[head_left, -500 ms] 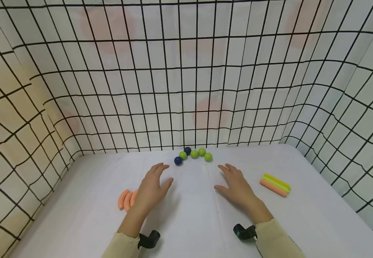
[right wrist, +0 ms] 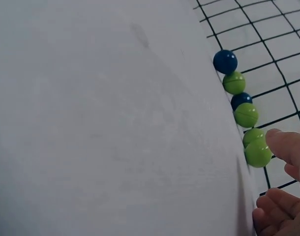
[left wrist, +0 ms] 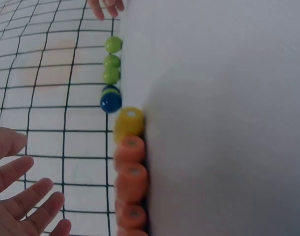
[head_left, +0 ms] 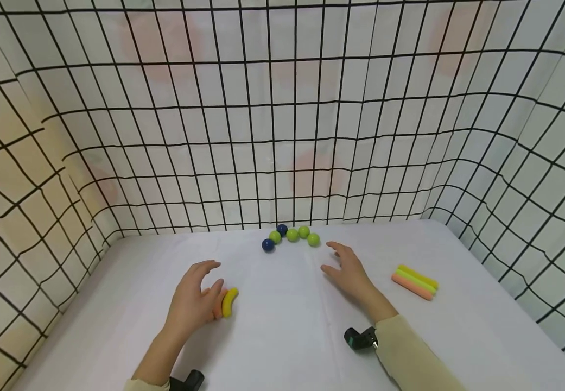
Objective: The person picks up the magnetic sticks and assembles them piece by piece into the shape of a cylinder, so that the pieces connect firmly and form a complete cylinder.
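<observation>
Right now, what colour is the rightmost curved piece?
The rightmost curved piece is yellow, clearest in the head view.

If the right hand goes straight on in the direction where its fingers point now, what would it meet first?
In the head view, the right hand would probably meet the rightmost green ball first; its height is unclear, so it might pass over.
</observation>
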### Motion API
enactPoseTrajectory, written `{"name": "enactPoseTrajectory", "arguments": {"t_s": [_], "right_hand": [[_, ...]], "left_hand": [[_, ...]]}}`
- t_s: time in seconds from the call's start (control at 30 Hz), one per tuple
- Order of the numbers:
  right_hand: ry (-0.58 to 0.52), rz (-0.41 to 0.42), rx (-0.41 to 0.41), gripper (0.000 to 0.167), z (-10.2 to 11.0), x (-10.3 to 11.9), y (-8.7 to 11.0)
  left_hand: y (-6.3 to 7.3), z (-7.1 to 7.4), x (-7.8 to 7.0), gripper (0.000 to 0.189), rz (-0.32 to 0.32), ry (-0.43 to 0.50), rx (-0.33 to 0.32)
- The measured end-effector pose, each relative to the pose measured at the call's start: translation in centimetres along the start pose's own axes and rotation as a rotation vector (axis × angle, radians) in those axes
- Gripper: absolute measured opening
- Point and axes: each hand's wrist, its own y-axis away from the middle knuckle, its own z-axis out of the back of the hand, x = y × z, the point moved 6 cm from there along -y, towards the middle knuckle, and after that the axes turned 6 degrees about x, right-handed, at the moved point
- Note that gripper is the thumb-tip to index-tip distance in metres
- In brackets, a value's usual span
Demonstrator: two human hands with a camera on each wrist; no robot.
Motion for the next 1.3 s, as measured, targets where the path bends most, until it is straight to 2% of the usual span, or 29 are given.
{"name": "enactPoseTrajectory", "arguments": {"t_s": [0.23, 0.37, 0.53, 0.67, 0.87, 1.17, 1.3], "right_hand": [[-0.101, -0.064, 0.001, 0.063, -0.1, -1.3, -1.8], [-0.114, -0.084, -0.004, 0.062, -0.4, -1.1, -2.6], [-0.132, -0.1, -0.015, 0.06, -0.8, -0.6, -3.6], [-0.174, -0.148, -0.018, 0.061, -1.0, -0.5, -4.2], [-0.22, -0.19, -0.013, 0.062, -1.2, -0.5, -4.9], [-0.278, -0.249, 0.004, 0.065, -1.3, -1.1, -5.9], [-0.289, -0.267, 0.007, 0.063, -1.5, -1.4, -6.2]], "left_hand": [[1.2, 1.7, 2.2, 0.039, 0.162, -0.044, -0.067], [1.4, 2.1, 4.0, 0.042, 0.232, -0.031, -0.048], [1.4, 1.9, 6.5, 0.046, 0.311, 0.061, 0.027], [1.5, 1.7, 8.0, 0.05, 0.333, 0.103, 0.098], [1.5, 1.7, 9.1, 0.049, 0.334, 0.103, 0.144], [1.4, 1.5, 9.5, 0.041, 0.312, 0.083, 0.154], [1.6, 1.4, 9.7, 0.04, 0.322, 0.083, 0.149]]}}
